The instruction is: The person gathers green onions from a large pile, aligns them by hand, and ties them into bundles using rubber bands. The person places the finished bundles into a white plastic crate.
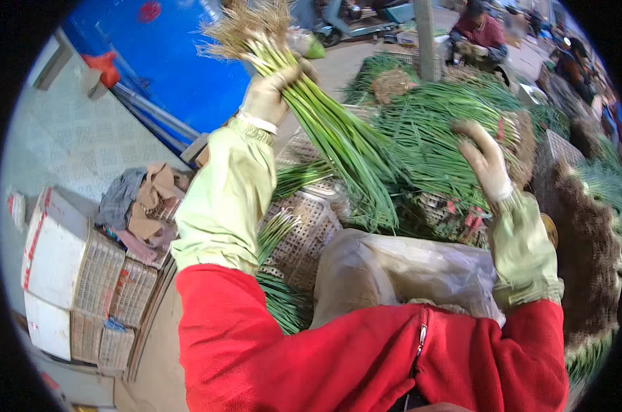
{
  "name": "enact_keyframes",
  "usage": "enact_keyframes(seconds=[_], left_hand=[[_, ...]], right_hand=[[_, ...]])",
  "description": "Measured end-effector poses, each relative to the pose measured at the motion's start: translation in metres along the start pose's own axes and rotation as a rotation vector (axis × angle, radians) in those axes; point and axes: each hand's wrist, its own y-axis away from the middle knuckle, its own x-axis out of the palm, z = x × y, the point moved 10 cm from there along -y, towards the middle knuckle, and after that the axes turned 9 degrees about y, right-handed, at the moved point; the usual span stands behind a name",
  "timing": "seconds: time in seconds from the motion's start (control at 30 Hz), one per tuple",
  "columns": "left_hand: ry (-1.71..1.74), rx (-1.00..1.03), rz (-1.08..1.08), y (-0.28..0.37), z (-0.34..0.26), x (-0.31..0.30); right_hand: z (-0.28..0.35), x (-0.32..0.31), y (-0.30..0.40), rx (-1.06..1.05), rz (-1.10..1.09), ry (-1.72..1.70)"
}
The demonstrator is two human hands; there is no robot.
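My gloved left hand [270, 98] is raised and closed around a bunch of leafy green alliums [337, 129], just below their white ends. The pale, straggly roots point up, and the long green leaves hang down to the right. My gloved right hand [481, 154] is blurred, with its fingers bent and apart and nothing in it. It is over or beside a large heap of the same greens [424, 134]; whether it touches them I cannot tell. A red tie [500, 129] shows at the heap's white ends. More greens [280, 237] lie by a plastic crate [303, 226].
On the left are stacked plastic crates [97, 273], white boxes [53, 252] and a heap of cloth and cardboard [146, 201]. A blue sheet [187, 67] lies beyond. A post [425, 41] rises behind the heap, and another person [478, 31] sits farther back.
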Motion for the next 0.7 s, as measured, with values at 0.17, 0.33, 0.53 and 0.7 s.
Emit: enact_keyframes(seconds=[0.17, 0.33, 0.53, 0.7], left_hand=[[0.259, -0.294, 0.013, 0.043, 0.116, 0.097], [0.299, -0.365, 0.047, 0.066, 0.189, 0.13], [0.143, -0.351, 0.023, 0.083, 0.218, 0.15], [0.014, -0.385, 0.025, 0.093, 0.21, 0.165]], right_hand=[[0.029, 0.079, -0.032, 0.044, 0.336, -0.659], [0.033, 0.105, 0.041, 0.349, 0.436, -1.152], [-0.024, 0.104, 0.101, 0.698, 0.42, -1.222], [-0.03, 0.102, 0.12, 0.726, 0.347, -1.293]])
